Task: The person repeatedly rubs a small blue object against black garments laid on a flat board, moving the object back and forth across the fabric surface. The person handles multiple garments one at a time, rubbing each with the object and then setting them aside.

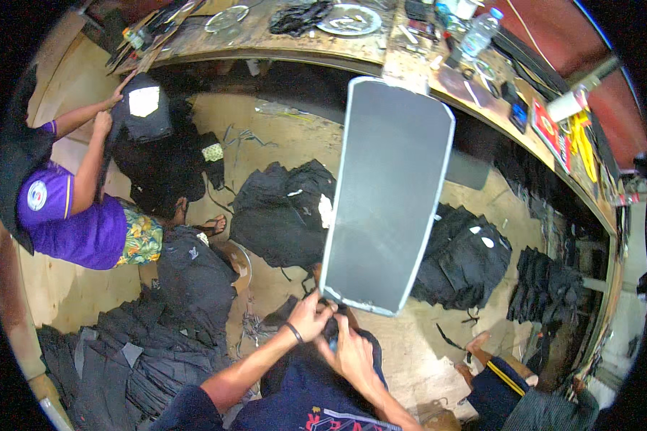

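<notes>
A long dark grey board (388, 194) with a pale rim stretches from the workbench toward me. At its near end, my left hand (309, 318) is closed, fingers bent in against something dark just below the rim. My right hand (354, 352) is closed beside it, wrist turned inward, against a small dark thing that the fingers mostly hide. What either hand holds cannot be made out. Black garments lie heaped to the left (284, 212) and right (464, 262) of the board, some with white patches.
A cluttered workbench (266, 47) curves along the far side, with a plastic bottle (482, 32) and a plate (349, 20). At left, a person in purple (86, 212) handles a black garment (145, 108). Another person (503, 384) sits low right. More black fabric (144, 352) covers the near left.
</notes>
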`<state>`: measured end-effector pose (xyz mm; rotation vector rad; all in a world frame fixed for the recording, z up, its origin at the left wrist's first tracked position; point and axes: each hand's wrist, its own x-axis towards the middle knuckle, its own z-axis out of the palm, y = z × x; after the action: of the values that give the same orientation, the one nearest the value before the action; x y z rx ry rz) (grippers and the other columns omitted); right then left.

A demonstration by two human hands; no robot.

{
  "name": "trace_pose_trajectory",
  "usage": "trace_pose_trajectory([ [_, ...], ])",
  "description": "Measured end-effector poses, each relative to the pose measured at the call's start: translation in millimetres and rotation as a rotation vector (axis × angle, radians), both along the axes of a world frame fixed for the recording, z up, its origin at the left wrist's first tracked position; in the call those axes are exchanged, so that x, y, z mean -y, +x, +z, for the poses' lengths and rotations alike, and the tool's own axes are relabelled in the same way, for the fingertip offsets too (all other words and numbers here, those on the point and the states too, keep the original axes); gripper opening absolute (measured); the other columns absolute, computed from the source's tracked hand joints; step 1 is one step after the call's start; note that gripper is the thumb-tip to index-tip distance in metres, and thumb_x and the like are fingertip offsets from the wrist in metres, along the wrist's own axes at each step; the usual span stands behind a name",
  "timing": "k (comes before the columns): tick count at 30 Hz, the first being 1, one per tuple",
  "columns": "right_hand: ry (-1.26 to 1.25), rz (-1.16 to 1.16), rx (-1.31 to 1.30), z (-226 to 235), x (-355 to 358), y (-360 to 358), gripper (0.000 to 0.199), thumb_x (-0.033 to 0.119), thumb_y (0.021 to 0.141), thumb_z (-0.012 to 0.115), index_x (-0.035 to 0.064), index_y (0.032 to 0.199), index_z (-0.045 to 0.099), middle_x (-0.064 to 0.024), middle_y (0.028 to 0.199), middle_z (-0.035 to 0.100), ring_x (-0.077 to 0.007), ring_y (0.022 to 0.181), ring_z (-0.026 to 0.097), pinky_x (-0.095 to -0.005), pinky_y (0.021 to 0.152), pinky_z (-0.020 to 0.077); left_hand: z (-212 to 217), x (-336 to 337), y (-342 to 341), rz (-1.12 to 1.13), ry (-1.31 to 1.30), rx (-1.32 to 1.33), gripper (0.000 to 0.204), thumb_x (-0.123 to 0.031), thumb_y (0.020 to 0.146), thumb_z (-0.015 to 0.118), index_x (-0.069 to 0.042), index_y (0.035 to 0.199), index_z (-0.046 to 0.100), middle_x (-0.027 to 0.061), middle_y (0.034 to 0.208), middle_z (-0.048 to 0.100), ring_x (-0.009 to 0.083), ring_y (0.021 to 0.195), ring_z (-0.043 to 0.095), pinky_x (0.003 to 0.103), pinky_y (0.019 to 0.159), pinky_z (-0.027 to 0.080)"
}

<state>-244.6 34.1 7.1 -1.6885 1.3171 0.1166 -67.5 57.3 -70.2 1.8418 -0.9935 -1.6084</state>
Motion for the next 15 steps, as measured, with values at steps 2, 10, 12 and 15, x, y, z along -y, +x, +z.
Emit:
trace_pose_trajectory([
  [2,-0.159,0.02,-0.038,5,6,-8,0.04,0.04,0.104,0.067,0.01,0.129,0.058,-0.025,0.094,0.076,-0.0464,0.08,0.076,-0.0573,0.067,0.0605,4,5,1,-0.045,-0.003,-0.122,0.032,-0.018,0.108,0.062,0.001,0.134,0.064,0.0165,0.108,0.079,0.0225,0.098,0.078,0.04,0.089,0.061],
  [10,-0.14,0.037,0.155,9,25,-103,0.04,0.034,0.107,0.063,0.0103,0.139,0.06,-0.0256,0.106,0.078,-0.0473,0.095,0.076,-0.0562,0.082,0.0595,-19,0,-3,-0.719,-0.599,0.641,0.036,-0.041,0.099,0.073,-0.02,0.127,0.079,0.0126,0.126,0.069,0.0337,0.124,0.061,0.052,0.101,0.044],
  [12,-0.039,-0.012,0.024,10,32,-122,0.041,0.036,0.107,0.064,0.0103,0.139,0.06,-0.0265,0.107,0.078,-0.0474,0.096,0.076,-0.0562,0.082,0.059,-18,-2,-4,-0.75,-0.617,0.698,0.028,-0.042,0.099,0.073,-0.021,0.115,0.082,0.0113,0.123,0.067,0.0345,0.125,0.06,0.057,0.106,0.043],
  [15,-0.054,-0.403,0.03,0,39,-147,0.046,0.042,0.105,0.066,0.0092,0.136,0.06,-0.031,0.112,0.075,-0.0508,0.106,0.074,-0.0561,0.089,0.0567,-4,-8,16,-0.631,-0.927,0.601,0.021,-0.034,0.1,0.073,-0.015,0.092,0.074,0.0044,0.095,0.072,0.0253,0.118,0.066,0.064,0.118,0.037],
])
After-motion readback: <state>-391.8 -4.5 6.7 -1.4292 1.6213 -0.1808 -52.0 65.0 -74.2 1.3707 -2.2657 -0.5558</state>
